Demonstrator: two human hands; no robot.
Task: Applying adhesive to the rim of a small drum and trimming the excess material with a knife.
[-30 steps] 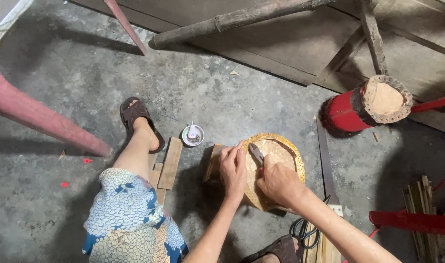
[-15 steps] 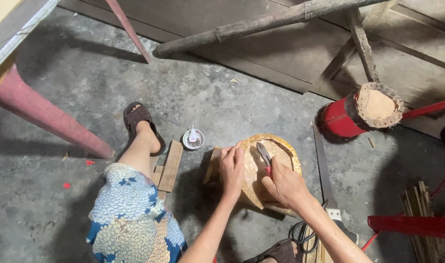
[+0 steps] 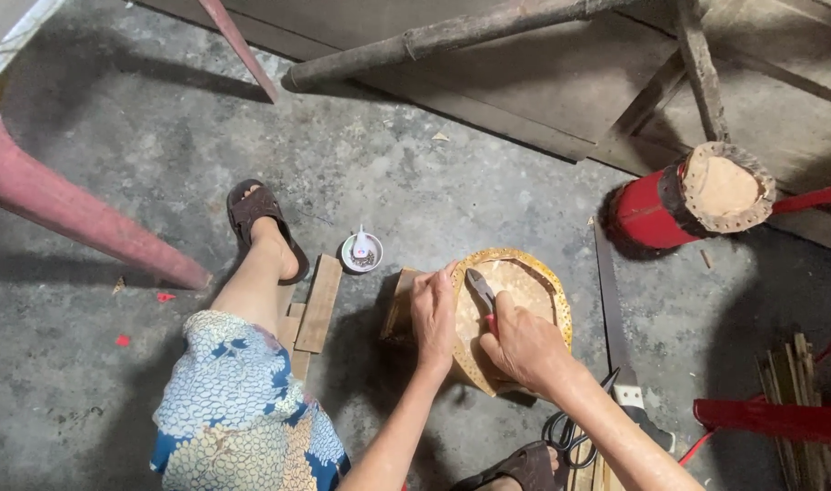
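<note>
1. Drum (image 3: pixel 515 314): small round frame with a pale skin and a gold studded rim, propped on a wooden block (image 3: pixel 399 305) on the concrete floor (image 3: pixel 161 145), between my two hands.
2. Left hand (image 3: pixel 434 314): laid flat against the drum's near-left edge, fingers together, pressing the drum steady.
3. Right hand (image 3: pixel 522 345): closed around the red handles of the pliers (image 3: pixel 482 293); the tool's dark nose rests on the skin just inside the rim, right beside the left fingertips.
4. Risk, as I judge it: the pliers' nose sits so near the left fingers that a slip could nip them, or score the skin.
5. Risk: the drum stands tilted on the block; a hard pull might roll it off.
6. Surroundings: white bowl with spoon (image 3: pixel 362 252) near my sandalled foot (image 3: pixel 261 223); handsaw (image 3: pixel 615 327) lying just right of the drum; scissors (image 3: pixel 570 427) under the right forearm; red drum (image 3: pixel 688 200) well apart, upper right.
</note>
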